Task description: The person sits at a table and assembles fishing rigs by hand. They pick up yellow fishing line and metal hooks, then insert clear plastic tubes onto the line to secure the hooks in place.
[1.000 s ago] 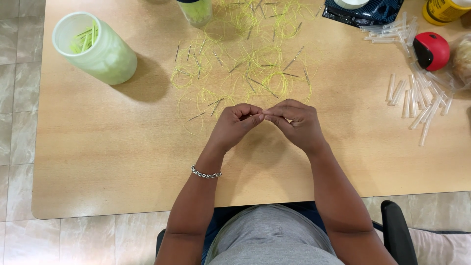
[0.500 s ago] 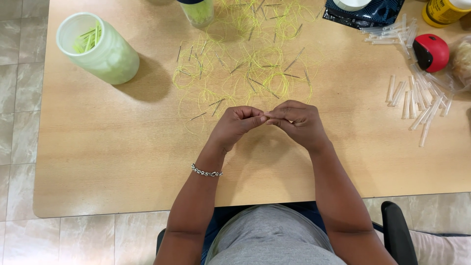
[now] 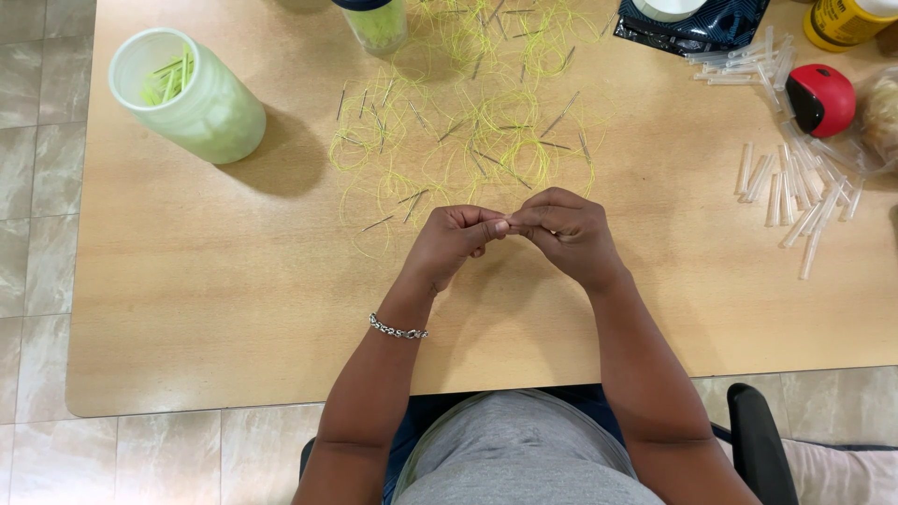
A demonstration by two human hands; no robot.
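two hands (image 3: 510, 229), one pale green jar (image 3: 187, 93), one bracelet (image 3: 398, 329)

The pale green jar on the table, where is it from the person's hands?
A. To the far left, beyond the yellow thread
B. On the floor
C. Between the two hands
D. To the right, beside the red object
A: the pale green jar stands near the table's left end, left of the yellow thread, apart from both the left hand and the right hand.

Yellow-green thread (image 3: 468, 131), pale green jar (image 3: 192, 98), red round case (image 3: 821, 99), light wood table (image 3: 206, 281), silver bracelet (image 3: 398, 330)
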